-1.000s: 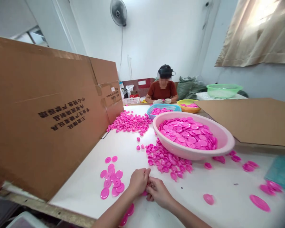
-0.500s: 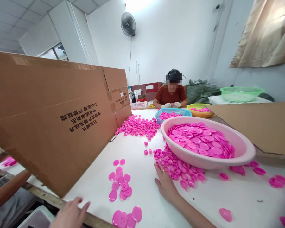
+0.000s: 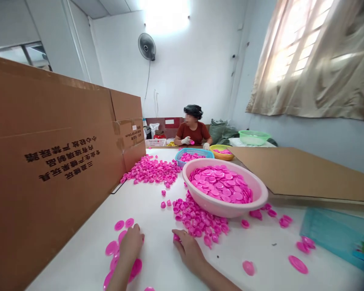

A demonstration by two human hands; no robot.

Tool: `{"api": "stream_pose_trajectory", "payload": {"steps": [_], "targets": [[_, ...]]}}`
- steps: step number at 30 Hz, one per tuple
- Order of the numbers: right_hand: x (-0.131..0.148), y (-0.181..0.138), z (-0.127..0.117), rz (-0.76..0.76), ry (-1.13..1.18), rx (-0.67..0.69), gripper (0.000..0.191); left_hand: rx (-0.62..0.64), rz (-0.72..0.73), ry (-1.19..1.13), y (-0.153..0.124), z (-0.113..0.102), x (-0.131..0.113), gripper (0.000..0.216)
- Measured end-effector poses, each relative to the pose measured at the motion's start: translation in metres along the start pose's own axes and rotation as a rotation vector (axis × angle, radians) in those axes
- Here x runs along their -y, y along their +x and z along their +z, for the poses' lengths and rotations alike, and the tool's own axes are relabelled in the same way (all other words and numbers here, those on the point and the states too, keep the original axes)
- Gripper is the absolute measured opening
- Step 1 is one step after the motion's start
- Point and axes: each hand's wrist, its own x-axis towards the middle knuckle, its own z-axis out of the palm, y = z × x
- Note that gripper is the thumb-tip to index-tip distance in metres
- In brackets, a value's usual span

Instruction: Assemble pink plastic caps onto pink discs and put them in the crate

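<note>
My left hand (image 3: pixel 132 242) is over the loose pink plastic discs (image 3: pixel 111 247) on the left part of the white table. Its fingers are bent down and closed at a disc, whose pink edge peeks out by the fingertips; the rest of that disc is hidden. A small pink plastic cup (image 3: pixel 176 237) is pinched between the thumb and fingers of my right hand (image 3: pixel 189 250), just above the tabletop. Right by that hand lies a pile of similar pink cups (image 3: pixel 197 218), spread against a large pale pink basin (image 3: pixel 227 209) full of pink discs.
A tall cardboard box (image 3: pixel 63 161) walls off the left side. Behind the basin are a blue basket (image 3: pixel 178 155), another heap of cups (image 3: pixel 153 169) and a yellow bowl (image 3: pixel 221 147). Cardboard (image 3: pixel 303 173) lies at the right. Across the table sits a gloved person (image 3: pixel 194 131).
My left hand has moved from the table edge onto the discs. My right hand has drawn back from the pile with a cup. The view has shifted right; the person opposite has raised their head.
</note>
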Motion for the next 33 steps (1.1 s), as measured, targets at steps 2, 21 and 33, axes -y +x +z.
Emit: {"api": "stream_pose_trajectory", "payload": {"steps": [2,21,33], "targets": [[0.000,-0.001,0.001,-0.003,-0.014,-0.009,0.032,-0.012,0.051,-0.086,0.002,0.004,0.010,0.020],[0.025,-0.002,0.014,0.020,-0.007,0.043,0.028,-0.067,0.332,-0.490,-0.016,-0.009,-0.016,0.026],[0.016,0.006,0.000,0.202,0.345,-0.008,0.037,0.211,0.375,-0.919,-0.033,0.012,-0.044,0.026]]}}
